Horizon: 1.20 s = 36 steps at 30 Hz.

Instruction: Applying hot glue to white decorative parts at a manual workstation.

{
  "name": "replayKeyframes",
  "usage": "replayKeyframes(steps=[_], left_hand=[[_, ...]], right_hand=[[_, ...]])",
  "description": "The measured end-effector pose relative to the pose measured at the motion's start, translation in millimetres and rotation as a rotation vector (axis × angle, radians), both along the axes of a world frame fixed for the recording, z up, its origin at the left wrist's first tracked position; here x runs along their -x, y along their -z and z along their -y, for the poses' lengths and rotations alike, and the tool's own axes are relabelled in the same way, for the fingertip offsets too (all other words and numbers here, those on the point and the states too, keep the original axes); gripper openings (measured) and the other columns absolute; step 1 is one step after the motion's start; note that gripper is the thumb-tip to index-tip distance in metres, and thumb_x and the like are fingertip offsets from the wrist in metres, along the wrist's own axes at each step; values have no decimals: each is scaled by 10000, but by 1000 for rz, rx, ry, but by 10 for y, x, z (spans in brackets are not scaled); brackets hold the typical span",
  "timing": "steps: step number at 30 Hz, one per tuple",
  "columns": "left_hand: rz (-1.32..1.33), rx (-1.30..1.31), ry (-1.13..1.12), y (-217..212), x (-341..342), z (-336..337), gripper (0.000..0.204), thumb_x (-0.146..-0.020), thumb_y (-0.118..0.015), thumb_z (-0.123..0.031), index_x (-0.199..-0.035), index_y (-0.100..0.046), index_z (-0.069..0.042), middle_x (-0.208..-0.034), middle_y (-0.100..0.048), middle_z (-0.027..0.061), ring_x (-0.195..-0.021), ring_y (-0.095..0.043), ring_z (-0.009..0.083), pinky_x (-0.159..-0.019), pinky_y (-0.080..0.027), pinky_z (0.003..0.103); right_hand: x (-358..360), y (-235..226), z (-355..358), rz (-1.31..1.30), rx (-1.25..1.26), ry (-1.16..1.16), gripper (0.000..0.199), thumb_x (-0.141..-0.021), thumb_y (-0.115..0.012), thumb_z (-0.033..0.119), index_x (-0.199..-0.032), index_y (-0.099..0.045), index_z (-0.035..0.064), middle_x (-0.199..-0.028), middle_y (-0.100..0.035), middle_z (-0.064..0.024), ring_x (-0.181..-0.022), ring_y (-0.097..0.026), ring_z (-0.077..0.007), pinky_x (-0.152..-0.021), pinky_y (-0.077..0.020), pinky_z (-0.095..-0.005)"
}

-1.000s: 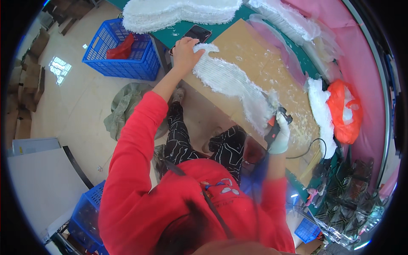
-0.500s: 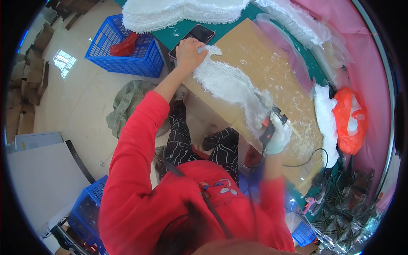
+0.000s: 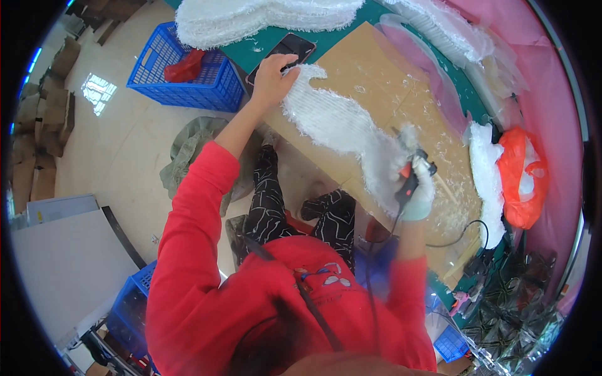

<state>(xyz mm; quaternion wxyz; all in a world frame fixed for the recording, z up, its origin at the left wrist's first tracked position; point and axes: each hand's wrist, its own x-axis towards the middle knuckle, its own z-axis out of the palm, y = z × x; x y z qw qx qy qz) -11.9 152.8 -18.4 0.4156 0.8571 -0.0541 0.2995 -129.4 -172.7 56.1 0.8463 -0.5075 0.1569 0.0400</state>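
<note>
A long, wavy piece of white fluffy fabric (image 3: 335, 122) lies across a brown cardboard sheet (image 3: 370, 69). My bare left hand (image 3: 273, 81) is at the fabric's far left end, thumb and fingers apart, the thumb close to its edge. Just beyond that hand is a dark phone (image 3: 295, 48). In a white glove, my right hand (image 3: 421, 191) grips a black corded hand tool (image 3: 407, 188) with a red part. The tool's tip is by the fabric's right edge, where a loose white tuft (image 3: 409, 136) sits. A thin stick (image 3: 447, 190) shows beside the glove.
White fluffy pieces (image 3: 263, 15) are stacked at the back of the green table (image 3: 266, 47). A white strip (image 3: 486, 182) and an orange plastic bag (image 3: 522, 178) are at the right. A blue crate (image 3: 188, 94) stands left of the table. The tool's cord (image 3: 461, 235) loops across the cardboard.
My left hand has shifted slightly left and its thumb has drawn back from the fabric. The right hand has moved slightly right with the tool, away from the fabric's edge.
</note>
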Motion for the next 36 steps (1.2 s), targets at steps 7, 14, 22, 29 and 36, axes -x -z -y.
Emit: replayKeyframes(steps=[7, 14, 22, 29, 36], left_hand=[[-240, -228, -61, -126, 70, 26, 359, -691, -683, -254, -991, -622, -67, -1061, -547, 135, -1011, -489, 301, -869, -392, 363], [-387, -334, -111, -291, 133, 42, 413, -649, -681, -282, -1022, -613, -118, -1025, -545, 114, -1022, -477, 300, -829, -416, 398], [-624, -243, -81, -375, 112, 106, 412, -616, -711, -253, -977, -629, -72, -912, -622, 143, -852, -594, 290, -764, -455, 374], [-572, 362, 269, -152, 105, -184, 332, -700, -668, -78, -1013, -604, 14, -918, -631, 70, -781, -574, 119, -692, -462, 256], [-661, 746, 363, -155, 132, -275, 386, -750, -651, -22, -1111, -527, 33, -973, -606, 65, -821, -585, 131, -728, -471, 247]], right_hand=[[-366, 101, 626, -55, -28, 12, 269, -827, -560, 218, -1011, -528, 24, -883, -597, -95, -726, -602, -212, -558, -518, -292], [-104, 98, 1430, -74, 68, -60, 334, -831, -540, 229, -1122, -509, 69, -928, -597, -28, -708, -584, -140, -580, -503, -274], [183, 322, 1768, -73, -4, -93, 369, -830, -534, 205, -1162, -507, 48, -1081, -580, -36, -850, -585, -134, -682, -487, -251], [224, 120, 1541, 50, 31, 52, 364, -811, -553, 173, -1156, -509, 63, -1028, -600, -53, -828, -607, -170, -672, -520, -296], [450, 263, 2008, 75, -51, 41, 375, -817, -536, 184, -1161, -487, 43, -1030, -592, -77, -856, -605, -214, -671, -526, -313]])
